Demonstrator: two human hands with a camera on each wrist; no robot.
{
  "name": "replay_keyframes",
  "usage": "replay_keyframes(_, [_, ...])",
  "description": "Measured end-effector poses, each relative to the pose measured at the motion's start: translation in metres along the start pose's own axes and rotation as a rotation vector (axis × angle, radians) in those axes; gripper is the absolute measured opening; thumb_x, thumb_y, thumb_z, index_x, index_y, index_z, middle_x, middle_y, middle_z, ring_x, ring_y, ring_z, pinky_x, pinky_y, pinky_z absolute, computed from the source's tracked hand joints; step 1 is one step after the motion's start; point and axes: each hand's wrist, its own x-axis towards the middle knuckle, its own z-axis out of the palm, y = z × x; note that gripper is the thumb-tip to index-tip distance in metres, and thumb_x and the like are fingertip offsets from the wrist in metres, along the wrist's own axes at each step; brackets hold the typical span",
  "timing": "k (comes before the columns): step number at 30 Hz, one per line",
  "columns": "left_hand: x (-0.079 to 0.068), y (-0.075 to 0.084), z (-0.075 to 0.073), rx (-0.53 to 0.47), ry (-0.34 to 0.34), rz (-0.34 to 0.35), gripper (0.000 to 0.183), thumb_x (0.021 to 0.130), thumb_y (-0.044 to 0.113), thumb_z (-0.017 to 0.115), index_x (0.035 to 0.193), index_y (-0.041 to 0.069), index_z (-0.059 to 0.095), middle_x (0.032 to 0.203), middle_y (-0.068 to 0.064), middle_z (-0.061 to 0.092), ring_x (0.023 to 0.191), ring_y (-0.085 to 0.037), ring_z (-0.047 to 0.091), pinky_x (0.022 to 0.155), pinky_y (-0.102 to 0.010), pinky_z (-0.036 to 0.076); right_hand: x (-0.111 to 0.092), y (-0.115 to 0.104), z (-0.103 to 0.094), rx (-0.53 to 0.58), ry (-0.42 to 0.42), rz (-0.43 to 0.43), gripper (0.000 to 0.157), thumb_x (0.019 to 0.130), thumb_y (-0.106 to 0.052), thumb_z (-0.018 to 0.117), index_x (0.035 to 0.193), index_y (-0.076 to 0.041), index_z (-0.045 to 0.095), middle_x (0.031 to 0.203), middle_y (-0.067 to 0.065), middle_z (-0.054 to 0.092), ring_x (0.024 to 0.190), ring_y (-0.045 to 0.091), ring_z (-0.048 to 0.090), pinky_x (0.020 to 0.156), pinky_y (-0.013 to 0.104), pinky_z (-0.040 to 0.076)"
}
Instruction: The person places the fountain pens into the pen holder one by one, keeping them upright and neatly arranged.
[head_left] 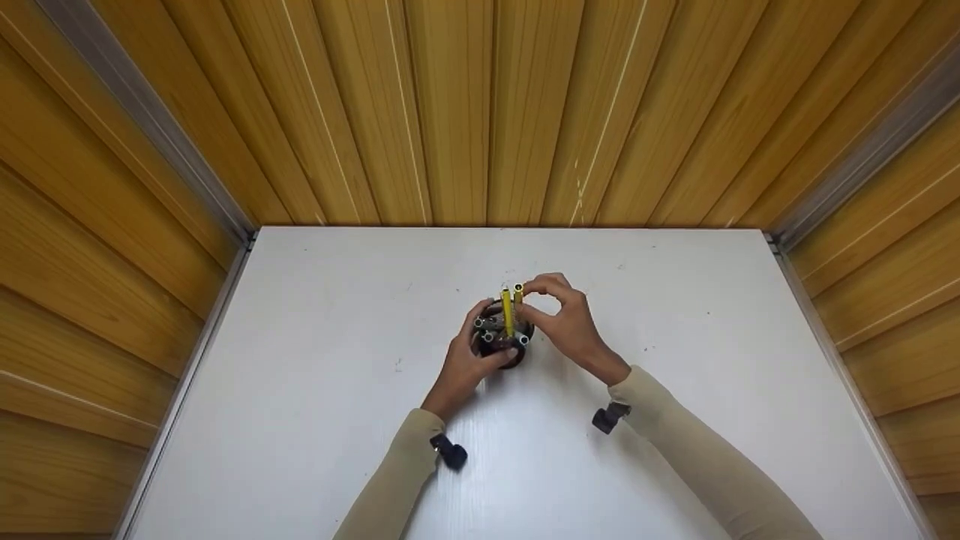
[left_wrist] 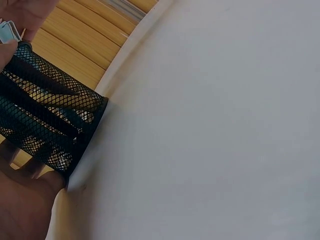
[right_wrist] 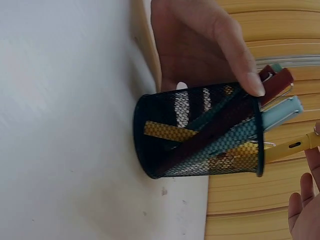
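Observation:
A black mesh pen cup [right_wrist: 200, 135] stands on the white table and holds several capped pens. My left hand [head_left: 466, 361] grips it round its side, with the thumb near the rim. My right hand [head_left: 574, 322] pinches the top of a yellow pen [right_wrist: 290, 150], whose lower part is inside the cup. Another yellow pen [head_left: 507, 311] stands just left of it. A light blue pen [right_wrist: 282, 112] and a dark red pen [right_wrist: 277, 85] stick out of the cup in the right wrist view. In the left wrist view, the mesh partly hides the pens' lower ends.
The white table [head_left: 315, 360] spreads out on all sides of the cup. Wood-look panels [head_left: 450, 112] rise behind it and at both sides, with metal strips [head_left: 150, 112] at the corners. Each sleeve carries a small black wrist camera [head_left: 450, 453].

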Motion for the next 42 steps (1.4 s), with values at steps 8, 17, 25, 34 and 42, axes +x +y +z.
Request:
replay_keyframes(8, [0.000,-0.002,0.000,-0.005,-0.001,0.005,0.097,0.091,0.033,0.091,0.171,0.037,0.036,0.166,-0.001,0.050,0.155,-0.028,0.046,0.127,-0.058,0.035,-0.005,0.016,0.009,0.012,0.025,0.071,0.022,0.091,0.007,0.084,0.113,0.004,0.079,0.115,0.020,0.070,0.116,0.029,0.060,0.107,0.057,0.045])
replay_keyframes(17, [0.000,0.000,0.001,-0.012,-0.009,0.027,0.093,0.092,0.033,0.091,0.168,0.044,0.039,0.169,-0.003,0.047,0.157,-0.028,0.044,0.128,-0.056,0.034,-0.009,0.048,0.014,0.033,-0.020,0.078,0.023,0.092,0.003,0.086,0.113,-0.005,0.082,0.118,0.012,0.071,0.121,0.027,0.061,0.110,0.046,0.044])
replay_keyframes(25, [0.000,-0.001,0.000,-0.027,-0.019,0.030,0.093,0.092,0.032,0.091,0.168,0.044,0.038,0.171,-0.001,0.044,0.158,-0.025,0.043,0.128,-0.051,0.036,-0.013,0.052,0.010,-0.022,-0.024,0.034,0.019,0.096,-0.009,0.087,0.114,-0.015,0.082,0.118,0.003,0.069,0.119,0.022,0.062,0.110,0.058,0.048])
replay_keyframes(34, [0.000,0.000,0.001,-0.048,-0.022,0.039,0.093,0.093,0.028,0.091,0.168,0.041,0.038,0.171,-0.001,0.045,0.158,-0.025,0.042,0.129,-0.049,0.035,-0.016,0.060,0.007,-0.025,-0.036,0.006,0.018,0.093,-0.003,0.089,0.108,-0.012,0.082,0.112,0.007,0.072,0.118,0.027,0.058,0.106,0.050,0.045])
replay_keyframes(42, [0.000,-0.001,0.000,-0.092,-0.030,0.052,0.092,0.093,0.025,0.090,0.168,0.041,0.039,0.170,-0.003,0.047,0.156,-0.025,0.046,0.128,-0.049,0.037,-0.015,0.064,0.005,-0.111,-0.059,-0.030,0.019,0.090,-0.006,0.092,0.104,-0.014,0.083,0.108,-0.002,0.077,0.117,0.025,0.059,0.111,0.048,0.043])
